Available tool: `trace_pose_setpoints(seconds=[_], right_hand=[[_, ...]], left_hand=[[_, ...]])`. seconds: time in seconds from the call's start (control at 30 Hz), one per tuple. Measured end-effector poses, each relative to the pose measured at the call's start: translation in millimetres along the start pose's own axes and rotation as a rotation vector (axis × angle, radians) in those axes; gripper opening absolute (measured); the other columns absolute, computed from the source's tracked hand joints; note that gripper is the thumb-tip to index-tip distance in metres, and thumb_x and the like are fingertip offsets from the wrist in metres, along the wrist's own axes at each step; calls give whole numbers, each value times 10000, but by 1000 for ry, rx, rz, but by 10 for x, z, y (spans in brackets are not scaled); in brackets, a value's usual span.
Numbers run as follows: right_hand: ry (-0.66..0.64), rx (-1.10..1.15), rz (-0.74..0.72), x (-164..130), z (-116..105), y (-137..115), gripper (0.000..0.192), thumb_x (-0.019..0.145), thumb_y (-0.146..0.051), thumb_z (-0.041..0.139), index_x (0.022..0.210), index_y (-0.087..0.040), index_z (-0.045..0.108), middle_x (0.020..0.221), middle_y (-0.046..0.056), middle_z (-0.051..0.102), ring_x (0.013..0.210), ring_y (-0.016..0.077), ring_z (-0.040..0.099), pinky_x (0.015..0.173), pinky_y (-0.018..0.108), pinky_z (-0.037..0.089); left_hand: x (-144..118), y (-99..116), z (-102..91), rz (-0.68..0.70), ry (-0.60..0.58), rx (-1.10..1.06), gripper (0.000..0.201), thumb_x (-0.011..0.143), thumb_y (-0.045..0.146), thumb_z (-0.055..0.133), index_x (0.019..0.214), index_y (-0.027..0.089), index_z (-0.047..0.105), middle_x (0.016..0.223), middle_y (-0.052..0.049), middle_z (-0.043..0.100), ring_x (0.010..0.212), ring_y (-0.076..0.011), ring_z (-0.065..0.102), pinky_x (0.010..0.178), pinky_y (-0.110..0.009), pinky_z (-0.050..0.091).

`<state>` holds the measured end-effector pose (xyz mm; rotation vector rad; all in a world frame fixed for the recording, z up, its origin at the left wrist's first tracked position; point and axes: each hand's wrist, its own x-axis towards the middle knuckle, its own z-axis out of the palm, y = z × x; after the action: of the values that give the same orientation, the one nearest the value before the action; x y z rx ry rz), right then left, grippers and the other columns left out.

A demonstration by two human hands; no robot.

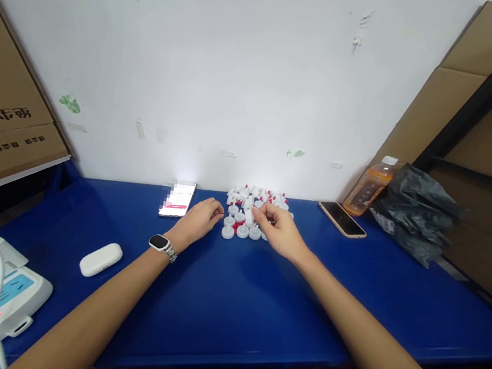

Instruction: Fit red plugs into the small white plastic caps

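Several white round plastic caps (228,232), some with small red tips, lie in a cluster on the blue table (219,304) against the wall. Small red pieces (238,226) show among them. Over the right part of the cluster, my right hand (280,230) pinches a white plastic cap (249,216) between thumb and fingers. My left hand (200,221), with a watch (159,242) on its wrist, is at the cluster's left edge. Its fingers are curled together, and anything between them is too small or hidden to make out.
A lit phone (181,199) lies left of my left hand, with a white case (100,259) nearer me. At front left sits a power strip (20,299) with a cable. On the right are another phone (342,219), a drink bottle (369,187) and a black plastic bag (422,211).
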<state>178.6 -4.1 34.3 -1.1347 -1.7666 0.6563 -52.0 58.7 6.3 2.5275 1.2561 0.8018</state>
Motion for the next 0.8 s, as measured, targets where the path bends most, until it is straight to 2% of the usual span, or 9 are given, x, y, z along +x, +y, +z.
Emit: trace_pose_setpoints(seconds=[0.1,0.2,0.37,0.57,0.63,0.73,0.8], right_hand=[[40,-17,5,14,-34,-11,422,910,-558,531,710,-187,529,619,-22,523,559,107,425,533,244,349],[46,-14,9,27,-46,-7,419,907,-552,535,707,-184,542,618,-23,526,553,105,419,537,246,351],[41,-18,12,32,-46,-11,425,908,-549,529,699,-180,553,629,-17,537,562,107,431,546,246,360],[17,-33,2,5,-37,28,403,913,-537,533,723,-182,555,648,-8,567,585,116,468,562,246,378],[8,-38,7,-5,-29,50,394,918,-531,530,733,-184,554,643,-13,554,581,115,464,561,246,375],[14,-40,13,-12,-15,68,395,921,-528,527,723,-187,542,629,-19,531,574,113,449,555,245,365],[4,-36,16,-10,-1,77,394,924,-528,523,725,-188,535,627,-19,525,574,115,444,552,246,361]], left_hand=[[6,137,-64,61,124,-116,197,975,324,483,1010,195,628,975,-56,625,848,-183,609,763,-326,500],[55,269,-73,138,103,-113,212,984,333,479,1019,200,640,988,-55,625,862,-183,605,784,-330,497],[117,323,4,138,45,31,237,983,290,465,1061,201,670,1020,-76,621,932,-219,598,825,-366,484],[-49,444,-101,145,124,-182,269,996,282,426,1168,203,617,1062,-71,617,895,-178,601,791,-316,499],[-97,426,-164,115,172,-197,254,993,279,426,1140,203,618,1055,-63,627,903,-173,598,788,-306,497],[-83,250,-194,14,241,-166,232,977,285,444,1088,193,625,1044,-64,645,914,-183,604,803,-319,496],[-16,79,-148,-54,211,-142,215,950,292,484,1060,179,630,1009,-73,647,889,-194,611,788,-335,503]])
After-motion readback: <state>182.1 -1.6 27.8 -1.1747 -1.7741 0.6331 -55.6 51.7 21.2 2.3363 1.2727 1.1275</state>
